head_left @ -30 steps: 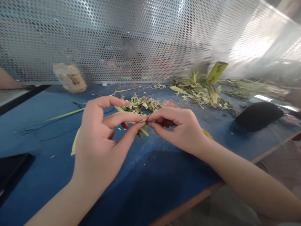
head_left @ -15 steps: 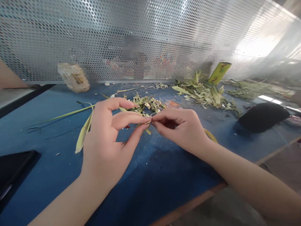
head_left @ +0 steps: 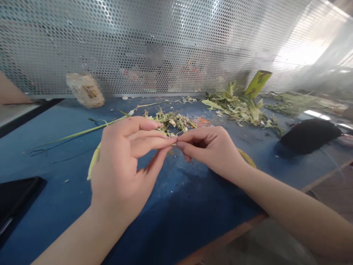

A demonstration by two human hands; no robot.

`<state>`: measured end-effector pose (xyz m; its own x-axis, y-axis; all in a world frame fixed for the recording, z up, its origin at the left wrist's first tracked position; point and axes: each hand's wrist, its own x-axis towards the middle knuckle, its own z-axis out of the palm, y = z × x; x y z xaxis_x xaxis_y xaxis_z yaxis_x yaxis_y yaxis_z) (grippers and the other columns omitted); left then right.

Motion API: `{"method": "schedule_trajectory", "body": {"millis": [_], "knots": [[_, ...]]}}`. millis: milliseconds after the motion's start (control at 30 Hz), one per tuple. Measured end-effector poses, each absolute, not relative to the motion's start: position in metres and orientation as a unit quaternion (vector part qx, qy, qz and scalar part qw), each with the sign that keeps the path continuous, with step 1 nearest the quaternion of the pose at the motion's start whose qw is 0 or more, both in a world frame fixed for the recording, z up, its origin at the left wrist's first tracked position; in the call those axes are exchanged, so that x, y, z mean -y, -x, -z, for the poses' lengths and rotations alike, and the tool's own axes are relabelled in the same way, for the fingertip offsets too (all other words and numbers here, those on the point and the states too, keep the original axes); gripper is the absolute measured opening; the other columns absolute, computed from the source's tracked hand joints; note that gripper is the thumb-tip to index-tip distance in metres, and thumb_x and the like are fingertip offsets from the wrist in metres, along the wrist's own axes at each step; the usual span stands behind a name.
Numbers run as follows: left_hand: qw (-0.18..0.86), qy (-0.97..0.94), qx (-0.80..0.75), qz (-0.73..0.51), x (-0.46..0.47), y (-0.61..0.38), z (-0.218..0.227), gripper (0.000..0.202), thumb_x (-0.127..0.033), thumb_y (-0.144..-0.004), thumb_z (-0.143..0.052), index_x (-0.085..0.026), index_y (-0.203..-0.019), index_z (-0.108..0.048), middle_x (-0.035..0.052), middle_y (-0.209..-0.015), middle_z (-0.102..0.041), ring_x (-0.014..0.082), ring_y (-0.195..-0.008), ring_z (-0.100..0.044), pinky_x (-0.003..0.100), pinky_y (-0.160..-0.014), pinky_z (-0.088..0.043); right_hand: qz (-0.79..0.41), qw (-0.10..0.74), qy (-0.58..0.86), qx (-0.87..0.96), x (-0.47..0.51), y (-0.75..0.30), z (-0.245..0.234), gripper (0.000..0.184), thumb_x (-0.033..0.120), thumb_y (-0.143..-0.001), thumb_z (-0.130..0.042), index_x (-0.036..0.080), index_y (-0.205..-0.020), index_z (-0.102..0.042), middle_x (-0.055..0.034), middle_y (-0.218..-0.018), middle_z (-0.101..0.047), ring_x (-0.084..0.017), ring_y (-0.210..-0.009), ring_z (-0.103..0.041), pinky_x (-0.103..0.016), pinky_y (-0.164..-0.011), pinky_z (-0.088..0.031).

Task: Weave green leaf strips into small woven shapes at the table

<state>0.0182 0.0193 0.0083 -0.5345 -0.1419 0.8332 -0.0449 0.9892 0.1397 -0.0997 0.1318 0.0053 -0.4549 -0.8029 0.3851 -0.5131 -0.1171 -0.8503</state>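
2 hands (head_left: 117, 158) (head_left: 213, 149), tip to tip, tight pinches around 1 thin sliver (head_left: 173, 144)

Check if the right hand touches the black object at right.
Apart: the head view shows blue tabletop between the right hand and the black object.

Glare upper right (edge blurred); soft shadow on tabletop (head_left: 176, 217).

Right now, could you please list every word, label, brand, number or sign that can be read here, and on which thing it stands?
No text can be read.
Yellow-green container: reddish marks on its side, too small and blurred to read.
Plastic-wrapped bundle: no readable lettering.
Black flat device: no lettering shows.
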Motion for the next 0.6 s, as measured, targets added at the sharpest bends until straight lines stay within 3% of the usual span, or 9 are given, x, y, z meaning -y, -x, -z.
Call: {"method": "schedule_trajectory", "body": {"millis": [300, 500, 600], "knots": [[0.495, -0.057, 0.866, 0.039, -0.0262, -0.0188, -0.0092, 0.016, -0.014, -0.072, -0.057, -0.027, -0.076, -0.065, -0.0022, -0.067, -0.062, 0.0168, -0.074, -0.064, 0.031, -0.071, -0.056, 0.508, -0.029, 0.541, -0.670, -0.1330, 0.0959, 0.0014, 0.009, 0.013, -0.071, -0.052, 0.015, -0.065, -0.059, 0.0027, -0.057, -0.051, -0.006, -0.053, -0.044, -0.016, -0.047, -0.036], [0.500, -0.077, 0.861, 0.054, -0.0237, -0.0195, -0.0098, 0.013, -0.019, -0.073, -0.056, -0.028, -0.078, -0.064, -0.0027, -0.077, -0.064, 0.0193, -0.085, -0.063, 0.034, -0.078, -0.056, 0.497, -0.069, 0.553, -0.665, -0.1345, 0.0966, -0.0005, 0.008, 0.016, -0.073, -0.052, 0.016, -0.069, -0.059, 0.0033, -0.057, -0.050, -0.005, -0.050, -0.042, -0.017, -0.045, -0.033], [0.489, -0.070, 0.865, 0.085, -0.0209, -0.0216, -0.0058, 0.017, -0.020, -0.075, -0.054, -0.029, -0.087, -0.062, -0.0044, -0.078, -0.065, 0.0213, -0.098, -0.058, 0.037, -0.084, -0.053, 0.500, -0.072, 0.547, -0.668, -0.1352, 0.0972, -0.0017, 0.008, 0.018, -0.074, -0.052, 0.017, -0.074, -0.060, 0.0037, -0.056, -0.048, -0.005, -0.049, -0.041, -0.018, -0.044, -0.033]]}}
